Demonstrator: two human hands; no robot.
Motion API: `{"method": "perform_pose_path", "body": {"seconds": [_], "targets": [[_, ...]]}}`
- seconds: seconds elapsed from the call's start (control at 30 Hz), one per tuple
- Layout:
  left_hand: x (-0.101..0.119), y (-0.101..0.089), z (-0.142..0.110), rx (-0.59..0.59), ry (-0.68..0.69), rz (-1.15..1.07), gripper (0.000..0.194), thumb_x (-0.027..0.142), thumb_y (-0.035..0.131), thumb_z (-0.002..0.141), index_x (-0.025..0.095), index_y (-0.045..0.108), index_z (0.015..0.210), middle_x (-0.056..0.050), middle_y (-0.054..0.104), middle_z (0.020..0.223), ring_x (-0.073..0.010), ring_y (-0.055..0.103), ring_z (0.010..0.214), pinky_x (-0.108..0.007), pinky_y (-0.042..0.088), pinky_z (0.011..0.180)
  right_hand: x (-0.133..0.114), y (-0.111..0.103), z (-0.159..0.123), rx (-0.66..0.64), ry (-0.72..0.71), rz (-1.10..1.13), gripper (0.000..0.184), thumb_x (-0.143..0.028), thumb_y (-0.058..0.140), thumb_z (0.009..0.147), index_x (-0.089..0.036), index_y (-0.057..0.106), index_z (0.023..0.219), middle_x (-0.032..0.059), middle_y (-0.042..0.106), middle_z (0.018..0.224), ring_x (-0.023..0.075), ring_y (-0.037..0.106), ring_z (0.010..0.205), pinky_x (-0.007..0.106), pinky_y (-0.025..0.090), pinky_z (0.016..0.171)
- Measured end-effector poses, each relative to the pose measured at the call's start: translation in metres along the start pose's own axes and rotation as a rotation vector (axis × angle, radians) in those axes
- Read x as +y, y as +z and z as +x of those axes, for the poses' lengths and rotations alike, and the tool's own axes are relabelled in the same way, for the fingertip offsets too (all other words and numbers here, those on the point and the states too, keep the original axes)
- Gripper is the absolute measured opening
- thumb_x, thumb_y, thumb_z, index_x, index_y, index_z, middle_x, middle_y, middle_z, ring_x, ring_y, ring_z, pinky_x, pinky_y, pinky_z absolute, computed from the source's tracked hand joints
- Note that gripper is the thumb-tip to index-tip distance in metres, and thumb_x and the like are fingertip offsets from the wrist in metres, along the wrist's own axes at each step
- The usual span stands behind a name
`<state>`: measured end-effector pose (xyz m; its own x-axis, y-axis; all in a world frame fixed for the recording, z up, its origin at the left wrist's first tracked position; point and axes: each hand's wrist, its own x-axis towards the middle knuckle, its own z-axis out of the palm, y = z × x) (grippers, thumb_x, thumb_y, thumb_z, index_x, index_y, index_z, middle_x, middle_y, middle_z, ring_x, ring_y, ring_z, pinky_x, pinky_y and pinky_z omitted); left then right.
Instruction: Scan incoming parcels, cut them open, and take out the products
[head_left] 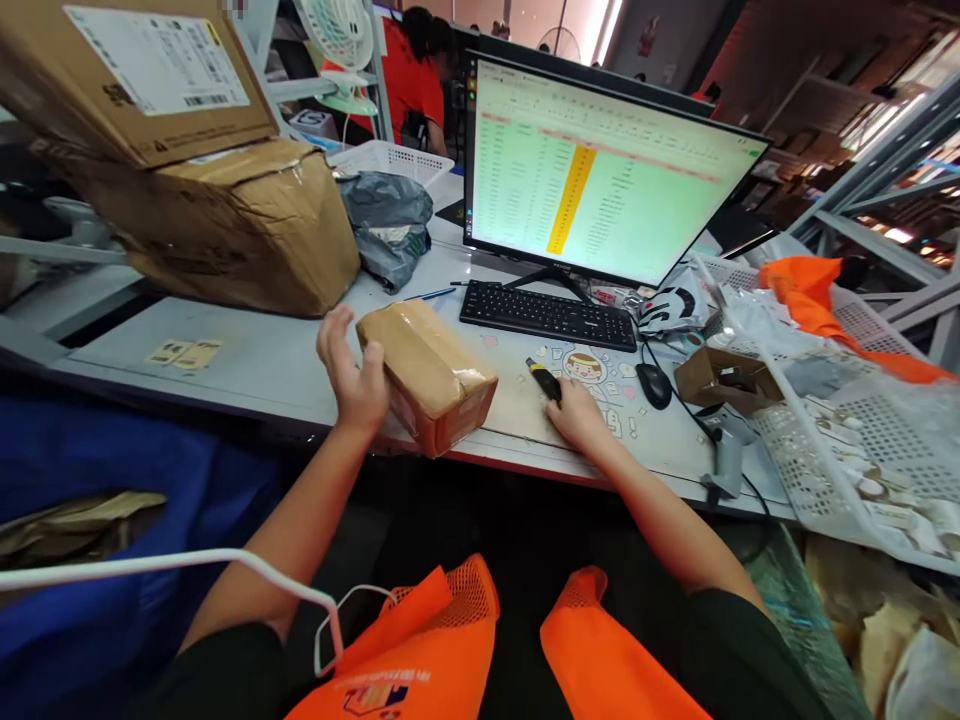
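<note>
A small taped brown parcel [431, 372] lies tilted at the front edge of the grey desk [255, 350]. My left hand [351, 375] grips the parcel's left end, thumb raised. Farther right, my right hand [576, 412] rests on the desk, closed on a black and yellow utility knife [543, 378] whose tip points toward the keyboard [547, 313]. The knife is a short way right of the parcel and not touching it.
Two large cardboard boxes [225, 215] are stacked at back left beside a grey plastic bag [386, 225]. A monitor [600, 175] stands behind the keyboard. A mouse [654, 384], small open box [720, 378], barcode scanner [724, 455] and white baskets [847, 440] fill the right. A person in red stands behind.
</note>
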<state>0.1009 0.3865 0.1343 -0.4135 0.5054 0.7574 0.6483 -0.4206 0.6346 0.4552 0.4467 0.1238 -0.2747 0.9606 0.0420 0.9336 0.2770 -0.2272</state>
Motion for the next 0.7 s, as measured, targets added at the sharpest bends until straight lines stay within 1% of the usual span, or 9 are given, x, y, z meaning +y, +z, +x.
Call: {"method": "perform_pose_path", "body": {"seconds": [0.07,0.13,0.17,0.27,0.33,0.4,0.47,0.53,0.7], "targets": [[0.028,-0.012,-0.012,-0.173,0.288,0.069,0.052,0.054,0.055,0.102,0.024,0.057,0.144,-0.015,0.055,0.153,-0.0363,0.043,0.152,-0.057,0.03,0.128,0.013,-0.002,-0.013,0.081,0.018,0.084,0.054,-0.021,0.051,0.094,-0.004,0.058,0.145,0.0229,0.067,0.131,0.0334,0.065,0.119,0.044,0.052,0.106],[0.051,-0.02,-0.024,-0.316,0.432,0.119,0.057,0.051,0.066,0.098,0.024,0.057,0.148,-0.015,0.06,0.149,-0.0389,0.048,0.148,-0.06,0.035,0.125,0.02,-0.006,-0.032,0.205,-0.021,0.194,0.054,-0.026,0.05,0.097,-0.007,0.058,0.147,0.0216,0.068,0.131,0.0335,0.066,0.119,0.047,0.054,0.106],[0.059,-0.023,-0.028,-0.341,0.46,0.162,0.061,0.047,0.07,0.096,0.024,0.055,0.15,-0.016,0.061,0.149,-0.0394,0.05,0.147,-0.059,0.039,0.123,0.02,-0.01,-0.044,0.266,-0.077,0.249,0.052,-0.031,0.05,0.1,-0.01,0.06,0.146,0.0198,0.07,0.129,0.0329,0.067,0.118,0.048,0.055,0.104],[0.069,-0.024,-0.035,-0.283,0.498,0.281,0.065,0.035,0.074,0.094,0.021,0.054,0.154,-0.017,0.062,0.149,-0.0394,0.052,0.146,-0.056,0.048,0.119,0.003,-0.021,-0.081,0.368,-0.341,0.362,0.046,-0.041,0.054,0.105,-0.019,0.064,0.144,0.0138,0.074,0.121,0.0279,0.071,0.108,0.042,0.06,0.094],[0.067,-0.024,-0.034,-0.279,0.541,0.32,0.065,0.036,0.073,0.094,0.018,0.055,0.154,-0.017,0.063,0.146,-0.0394,0.056,0.142,-0.054,0.051,0.116,-0.015,-0.027,-0.099,0.377,-0.508,0.384,0.042,-0.039,0.056,0.106,-0.022,0.065,0.143,0.0116,0.074,0.114,0.0239,0.072,0.099,0.037,0.062,0.087],[0.064,-0.026,-0.03,-0.315,0.586,0.347,0.065,0.039,0.072,0.096,0.017,0.055,0.154,-0.018,0.063,0.146,-0.04,0.057,0.141,-0.053,0.053,0.115,-0.032,-0.03,-0.107,0.376,-0.622,0.375,0.041,-0.036,0.057,0.106,-0.024,0.066,0.144,0.0109,0.073,0.11,0.022,0.072,0.093,0.034,0.063,0.082],[0.061,-0.03,-0.026,-0.372,0.614,0.367,0.064,0.039,0.069,0.098,0.016,0.055,0.155,-0.019,0.062,0.147,-0.0403,0.057,0.141,-0.053,0.055,0.113,-0.043,-0.03,-0.107,0.373,-0.675,0.356,0.041,-0.035,0.058,0.106,-0.025,0.065,0.145,0.0113,0.073,0.108,0.0218,0.071,0.091,0.034,0.063,0.079],[0.06,-0.034,-0.023,-0.418,0.609,0.397,0.06,0.039,0.066,0.099,0.017,0.057,0.154,-0.018,0.062,0.148,-0.0402,0.057,0.14,-0.053,0.057,0.111,-0.047,-0.028,-0.102,0.37,-0.686,0.344,0.042,-0.034,0.058,0.106,-0.024,0.065,0.146,0.0121,0.073,0.108,0.0224,0.071,0.091,0.035,0.063,0.08],[0.061,-0.038,-0.026,-0.407,0.588,0.418,0.053,0.039,0.065,0.1,0.017,0.063,0.148,-0.018,0.063,0.146,-0.0405,0.06,0.137,-0.054,0.06,0.107,-0.046,-0.024,-0.095,0.407,-0.725,0.331,0.041,-0.033,0.058,0.105,-0.023,0.066,0.145,0.0124,0.073,0.106,0.0225,0.071,0.09,0.035,0.063,0.079]]}}
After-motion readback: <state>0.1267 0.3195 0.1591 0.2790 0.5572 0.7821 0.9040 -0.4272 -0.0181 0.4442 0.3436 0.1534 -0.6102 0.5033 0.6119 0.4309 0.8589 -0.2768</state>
